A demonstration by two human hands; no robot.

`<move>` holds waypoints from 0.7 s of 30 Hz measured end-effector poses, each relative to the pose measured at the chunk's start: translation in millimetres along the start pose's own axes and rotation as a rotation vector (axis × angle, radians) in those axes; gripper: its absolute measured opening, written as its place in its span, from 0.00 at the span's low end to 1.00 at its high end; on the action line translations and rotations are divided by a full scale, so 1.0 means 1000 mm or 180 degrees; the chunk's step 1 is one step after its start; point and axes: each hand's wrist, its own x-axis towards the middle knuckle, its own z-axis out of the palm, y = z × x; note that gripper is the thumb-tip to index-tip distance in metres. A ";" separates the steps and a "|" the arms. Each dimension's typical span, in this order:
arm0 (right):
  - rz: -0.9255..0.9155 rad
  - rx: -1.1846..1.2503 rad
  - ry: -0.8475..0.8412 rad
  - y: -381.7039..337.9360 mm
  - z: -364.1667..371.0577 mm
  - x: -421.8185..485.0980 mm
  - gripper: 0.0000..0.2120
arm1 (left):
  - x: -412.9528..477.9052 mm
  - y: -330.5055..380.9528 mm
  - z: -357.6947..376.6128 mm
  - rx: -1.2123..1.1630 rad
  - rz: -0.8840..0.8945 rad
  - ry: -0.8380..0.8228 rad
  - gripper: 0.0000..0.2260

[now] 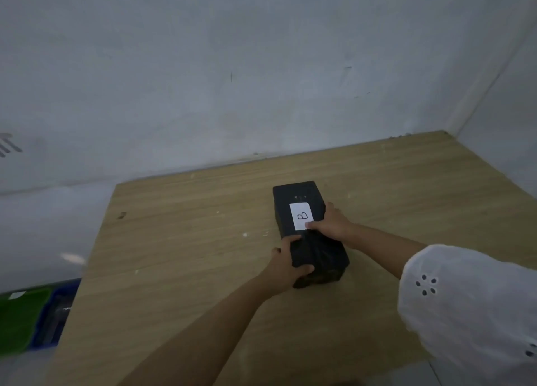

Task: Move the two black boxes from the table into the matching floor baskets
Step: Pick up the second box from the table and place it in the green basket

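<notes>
One black box (296, 199) wrapped in black plastic lies on the wooden table (189, 240), with a white label marked "B" on top. My left hand (286, 265) grips its near left corner, thumb on top. My right hand (331, 221) holds its right side, thumb resting on the label's near edge. On the floor at the far left, a green basket (20, 319) and a blue basket (55, 313) stand side by side, partly hidden by the table edge. No second black box is in view.
The table stands in a corner, with white walls (232, 80) behind it and to its right. Its left edge runs next to the floor baskets. A white sleeve (465, 304) covers my right upper arm.
</notes>
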 end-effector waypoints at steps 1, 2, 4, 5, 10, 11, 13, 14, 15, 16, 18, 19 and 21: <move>-0.0036 -0.0169 -0.0061 -0.002 -0.003 0.009 0.37 | -0.001 0.001 0.002 -0.0142 -0.0061 0.0003 0.32; -0.0086 -0.0385 -0.0111 -0.005 -0.006 0.018 0.38 | -0.002 0.001 0.005 -0.0298 -0.0130 0.0018 0.32; -0.0251 -0.0861 -0.0119 -0.014 -0.014 0.036 0.40 | -0.004 0.003 0.012 -0.0768 -0.0297 0.0126 0.34; -0.0381 -0.1079 -0.0103 -0.018 -0.018 0.044 0.39 | -0.005 0.003 0.017 -0.1080 -0.0380 0.0224 0.37; -0.0764 -0.1678 -0.0677 -0.034 -0.036 0.074 0.34 | -0.008 0.003 0.031 -0.2699 -0.1383 0.0533 0.45; -0.0817 -0.1606 -0.0813 -0.035 -0.039 0.077 0.33 | -0.007 0.004 0.032 -0.2918 -0.1516 0.0496 0.44; -0.0844 -0.1412 -0.0963 -0.035 -0.045 0.079 0.33 | -0.005 0.008 0.031 -0.3239 -0.1655 0.0413 0.37; -0.0832 -0.1340 -0.0983 -0.035 -0.048 0.080 0.34 | -0.004 0.010 0.030 -0.3333 -0.1690 0.0408 0.33; -0.0805 -0.1283 -0.0976 -0.034 -0.051 0.080 0.34 | -0.003 0.012 0.029 -0.3376 -0.1721 0.0405 0.29; -0.0761 -0.1223 -0.0952 -0.031 -0.055 0.080 0.32 | -0.002 0.014 0.027 -0.3371 -0.1757 0.0396 0.25; -0.0639 -0.1068 -0.0881 -0.023 -0.064 0.080 0.27 | -0.002 0.019 0.022 -0.3269 -0.1837 0.0375 0.12; -0.0574 -0.0976 -0.0827 -0.017 -0.069 0.078 0.25 | -0.001 0.021 0.020 -0.3232 -0.1872 0.0424 0.08; -0.0447 -0.0817 -0.0734 -0.004 -0.080 0.073 0.21 | 0.004 0.024 0.015 -0.3234 -0.1918 0.0685 0.06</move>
